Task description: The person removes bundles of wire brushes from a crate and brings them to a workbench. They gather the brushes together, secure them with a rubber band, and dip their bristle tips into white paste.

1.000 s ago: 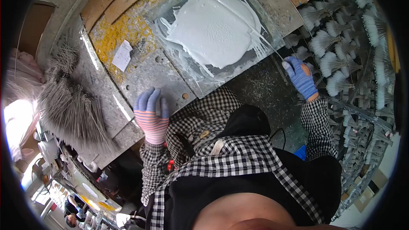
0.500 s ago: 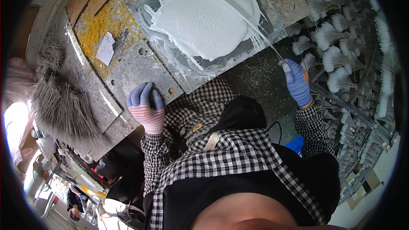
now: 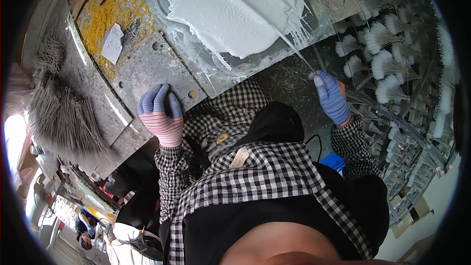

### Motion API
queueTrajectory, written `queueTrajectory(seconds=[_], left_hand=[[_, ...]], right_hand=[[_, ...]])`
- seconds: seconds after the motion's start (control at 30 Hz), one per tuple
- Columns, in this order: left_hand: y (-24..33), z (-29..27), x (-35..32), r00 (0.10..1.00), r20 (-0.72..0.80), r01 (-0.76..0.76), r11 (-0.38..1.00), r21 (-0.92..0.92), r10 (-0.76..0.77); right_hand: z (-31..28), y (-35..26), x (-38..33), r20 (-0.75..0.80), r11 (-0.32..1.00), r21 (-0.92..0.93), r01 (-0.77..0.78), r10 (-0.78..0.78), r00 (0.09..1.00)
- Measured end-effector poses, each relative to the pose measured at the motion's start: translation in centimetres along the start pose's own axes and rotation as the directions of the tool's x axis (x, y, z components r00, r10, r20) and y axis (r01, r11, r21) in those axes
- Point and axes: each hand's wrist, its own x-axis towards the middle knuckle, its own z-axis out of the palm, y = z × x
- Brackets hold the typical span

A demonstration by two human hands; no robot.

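Nearest, at the lower edge, sits the person's own dark apron over a black-and-white checked shirt [image 3: 255,167], its sleeves running up to both gloved hands. A small pale tag [image 3: 239,157] and a tan oval patch [image 3: 222,138] show on the shirt front, just below the collar; a bit of blue [image 3: 336,161] peeks beside the right sleeve. Further up, the left hand [image 3: 159,115], in a blue glove with pink stripes, lies flat with fingers together on the edge of the grey metal worktable [image 3: 142,68], holding nothing. The right hand [image 3: 331,97], in a blue glove, is pinched narrow around the near end of a thin wire rod [image 3: 299,54]; the rod slants up and left, and its far end lies in the white liquid [image 3: 235,10] pooled on a clear plastic sheet [image 3: 206,76]. White streaks fan out from the pool at its right edge, near the rod. Left of the pool, a small white paper slip [image 3: 112,43] lies tilted on a scatter of yellow rubber bands [image 3: 100,17]. At the far left a thick bundle of grey wires [image 3: 59,113] hangs over the table's edge. To the far right, racks hold rows of white feathery tufts [image 3: 387,64] on stems, standing well apart from the pool
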Motion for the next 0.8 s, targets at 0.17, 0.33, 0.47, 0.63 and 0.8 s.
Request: queueTrajectory(seconds=[0.17, 0.33, 0.47, 0.63, 0.8], left_hand=[[-0.3, 0.1, -0.2, 1.000, 0.014, 0.010, 1.000, -0.005, -0.009], [-0.4, 0.1, -0.3, 1.000, 0.010, 0.003, 1.000, -0.006, -0.003], [-0.5, 0.2, -0.3, 1.000, 0.009, 0.009, 1.000, 0.002, -0.009], [-0.6, 0.3, -0.4, 1.000, 0.012, 0.013, 1.000, 0.007, -0.014], [-0.6, 0.2, -0.4, 1.000, 0.009, 0.011, 1.000, 0.003, -0.011]], right_hand=[[1.2, -0.6, -0.7, 0.081, 0.999, 0.025, 0.024, -0.026, 0.996], [1.2, -1.1, -0.3, 0.032, 0.999, 0.037, 0.004, -0.005, 0.999], [0.8, -0.7, 0.2, -0.008, 1.000, 0.017, -0.003, 0.003, 1.000], [1.7, -1.0, -1.1, 0.042, 0.999, 0.025, -0.025, 0.024, 0.999], [2.8, -1.8, -1.6, 0.106, 0.998, 0.060, -0.005, -0.001, 0.994]])
